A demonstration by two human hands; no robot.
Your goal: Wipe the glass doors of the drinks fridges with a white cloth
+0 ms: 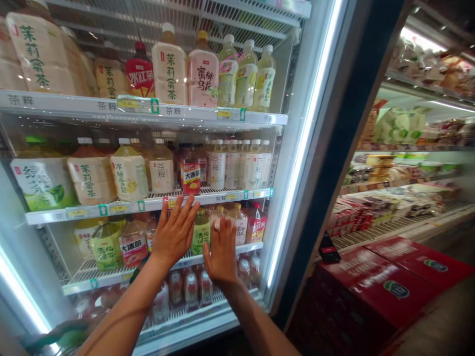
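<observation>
I face an open drinks fridge with several white wire shelves of bottled teas. My left hand (176, 231) reaches into the third shelf, fingers stretched out and spread, in front of a green-labelled bottle (201, 232) and just under the shelf edge (218, 197). My right hand (221, 252) is beside it, fingers extended against a pale bottle (239, 225); it grips nothing that I can see. A red-labelled bottle (190, 177) stands on the shelf above my left hand.
Large tea bottles (128, 170) fill the left of the shelves. Small bottles (191, 290) line the lowest shelf. The fridge's dark door frame (334, 148) stands to the right. Red cartons (374, 291) are stacked on the floor, with open chilled shelves (401, 198) behind.
</observation>
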